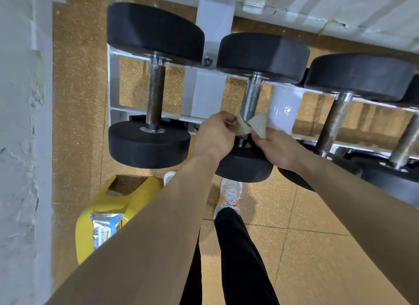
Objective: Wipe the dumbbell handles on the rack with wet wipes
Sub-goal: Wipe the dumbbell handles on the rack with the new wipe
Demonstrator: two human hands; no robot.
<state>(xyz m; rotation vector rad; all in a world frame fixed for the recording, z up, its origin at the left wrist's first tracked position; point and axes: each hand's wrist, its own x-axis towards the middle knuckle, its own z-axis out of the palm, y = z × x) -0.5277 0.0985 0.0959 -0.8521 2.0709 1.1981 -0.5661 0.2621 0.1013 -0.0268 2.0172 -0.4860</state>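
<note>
We had the wet wipe (246,126) looped round the near end of the second handle (250,100) from the left, on the white rack (210,82). Our left hand (214,136) pinched the wipe's left tail in curled fingers, and our right hand (275,149) pinched the right tail, both just beside the bar. To do this well, we judged, we should keep the wipe taut, saw it side to side and work toward the far plate. The leftmost handle (155,96) and the third handle (332,125) lay bare. A wipes pack (106,225) sat on a yellow jug (108,202) near our feet.
</note>
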